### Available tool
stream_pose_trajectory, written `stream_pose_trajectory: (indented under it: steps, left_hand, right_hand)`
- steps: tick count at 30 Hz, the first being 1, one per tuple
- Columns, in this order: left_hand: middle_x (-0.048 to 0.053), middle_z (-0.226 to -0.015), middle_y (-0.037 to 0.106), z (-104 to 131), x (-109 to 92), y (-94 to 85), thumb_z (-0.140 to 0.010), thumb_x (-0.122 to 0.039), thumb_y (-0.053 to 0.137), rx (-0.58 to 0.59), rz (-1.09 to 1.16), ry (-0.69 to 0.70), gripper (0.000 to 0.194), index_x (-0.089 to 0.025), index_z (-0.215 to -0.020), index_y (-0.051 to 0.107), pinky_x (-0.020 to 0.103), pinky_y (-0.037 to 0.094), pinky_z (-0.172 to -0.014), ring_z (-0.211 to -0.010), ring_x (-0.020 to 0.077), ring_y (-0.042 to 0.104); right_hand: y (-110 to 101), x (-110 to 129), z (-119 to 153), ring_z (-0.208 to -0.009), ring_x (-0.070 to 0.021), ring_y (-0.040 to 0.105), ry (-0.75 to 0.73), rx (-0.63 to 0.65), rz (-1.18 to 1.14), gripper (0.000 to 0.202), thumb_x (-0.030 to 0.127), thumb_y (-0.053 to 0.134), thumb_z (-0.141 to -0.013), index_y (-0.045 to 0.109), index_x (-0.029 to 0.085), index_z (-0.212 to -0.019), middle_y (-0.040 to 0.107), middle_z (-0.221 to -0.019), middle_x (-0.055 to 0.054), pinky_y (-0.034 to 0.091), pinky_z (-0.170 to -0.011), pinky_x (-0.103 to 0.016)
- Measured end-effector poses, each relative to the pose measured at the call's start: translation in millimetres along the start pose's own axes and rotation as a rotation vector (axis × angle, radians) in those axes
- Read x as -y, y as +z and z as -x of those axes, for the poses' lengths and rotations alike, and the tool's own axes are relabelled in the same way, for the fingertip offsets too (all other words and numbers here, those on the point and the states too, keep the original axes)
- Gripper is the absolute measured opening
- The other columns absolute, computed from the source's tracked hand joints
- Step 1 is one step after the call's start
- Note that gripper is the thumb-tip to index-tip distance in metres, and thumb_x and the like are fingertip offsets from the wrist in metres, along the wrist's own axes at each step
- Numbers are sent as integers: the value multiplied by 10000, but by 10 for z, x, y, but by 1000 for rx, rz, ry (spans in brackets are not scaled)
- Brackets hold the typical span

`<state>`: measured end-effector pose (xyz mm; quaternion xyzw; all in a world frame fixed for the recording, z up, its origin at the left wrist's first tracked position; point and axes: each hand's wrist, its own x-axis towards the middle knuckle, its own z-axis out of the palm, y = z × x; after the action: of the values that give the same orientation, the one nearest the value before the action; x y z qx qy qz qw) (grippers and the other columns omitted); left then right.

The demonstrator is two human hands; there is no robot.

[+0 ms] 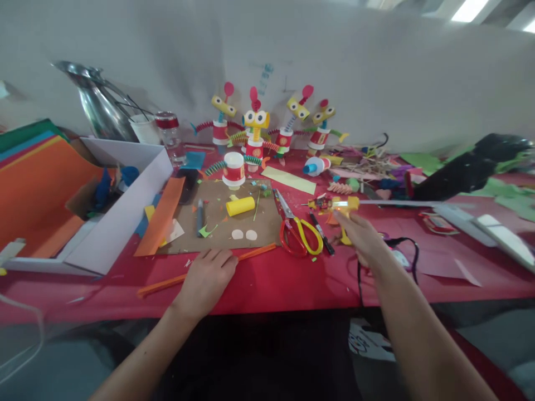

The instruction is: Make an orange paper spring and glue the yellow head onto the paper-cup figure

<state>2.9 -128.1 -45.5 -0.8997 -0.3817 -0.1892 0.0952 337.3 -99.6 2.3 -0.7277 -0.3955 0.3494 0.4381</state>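
Observation:
My left hand [209,278] is closed over the middle of a folded orange paper strip [257,252] at the table's front edge. My right hand [361,236] reaches forward, its fingers at the body of a yellow glue gun [345,205] whose nozzle points left; part of the grip is hidden. A long pale glue stick sticks out behind the gun. Between my hands lie scissors [309,236] with red and yellow handles, and a black marker [321,233]. A yellow paper tube [240,206] and two white paper ovals [244,235] rest on a brown cardboard sheet [267,223].
Several paper-cup figures [254,125] with spring arms stand against the wall. A white box [137,200] with coloured sheets is at left, near a steel jug [98,103]. Craft scraps [368,167] and a black stand-like object [468,167] occupy the right. A cable [416,253] lies near my right wrist.

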Motion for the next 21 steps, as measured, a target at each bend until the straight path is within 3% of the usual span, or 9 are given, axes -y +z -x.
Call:
stream_pose_trajectory:
  steps: [3, 6, 8, 10, 12, 14, 15, 18, 21]
  left_hand:
    - [71, -933, 681, -19, 34, -53, -895, -156, 492, -72, 76, -85, 165, -169, -946, 649, 361, 505, -742, -832, 213, 623]
    - [53, -926, 668, -77, 75, -145, -925, -175, 441, -145, 237, -273, 175, -186, -933, 615, 308, 495, -743, -834, 177, 622]
    - [39, -866, 655, -161, 103, -212, -924, -159, 425, -182, 316, -382, 172, -190, -898, 592, 285, 486, -705, -794, 165, 618]
    - [33, -835, 643, -284, 129, -271, -918, -141, 414, -237, 369, -444, 171, -192, -887, 574, 274, 476, -682, -781, 164, 618]
    - [38, -844, 639, -429, 147, -315, -915, -130, 401, -288, 410, -458, 177, -194, -894, 566, 269, 472, -683, -798, 164, 620]
    - [43, -843, 639, -572, 154, -344, -911, -124, 398, -322, 445, -454, 181, -194, -892, 563, 268, 471, -683, -799, 165, 622]
    - [44, -839, 641, -635, 154, -354, -907, -119, 400, -329, 465, -450, 181, -193, -887, 564, 268, 471, -680, -792, 164, 622]
    - [44, -823, 652, -768, 151, -365, -899, -107, 412, -329, 525, -437, 187, -192, -858, 574, 268, 474, -673, -763, 162, 622]
    - [49, -845, 670, -832, 164, -353, -903, -139, 448, -317, 581, -434, 163, -191, -862, 597, 263, 479, -677, -765, 160, 627]
  right_hand:
    - [-59, 16, -504, -592, -218, 647, 22, -37, 387, 289, 438, 519, -857, 579, 166, -782, 598, -558, -40, 510, -613, -330]
    - [-76, 46, -661, -950, -371, 642, -20, -158, 862, 367, 421, 484, -872, 648, 93, -874, 676, -849, -221, 481, -773, -454]
    - [0, 106, -581, -1142, -448, 522, -115, -287, 924, 383, 385, 511, -853, 645, 54, -992, 596, -1117, -316, 423, -853, -545]
    - [199, 207, -397, -1189, -402, 486, -375, -365, 770, 347, 323, 567, -816, 636, 85, -1059, 563, -1214, -274, 384, -925, -539]
    - [511, 338, -162, -1034, -288, 593, -541, -39, 390, 329, 342, 652, -754, 661, 157, -1026, 655, -1090, -146, 451, -885, -439]
    - [860, 471, 66, -895, -228, 642, -502, 466, -6, 411, 386, 709, -710, 665, 199, -1073, 700, -967, -72, 502, -803, -377]
    - [1017, 529, 159, -868, -216, 650, -444, 626, -160, 446, 389, 738, -688, 668, 206, -1089, 712, -917, -56, 511, -782, -361]
    - [1321, 633, 309, -754, -169, 643, -362, 662, -440, 293, 368, 769, -673, 735, 201, -912, 724, -803, -29, 512, -728, -312]
    - [1383, 633, 289, -626, -133, 601, -350, 585, -488, 192, 360, 772, -680, 744, 174, -721, 697, -658, -21, 490, -629, -267]
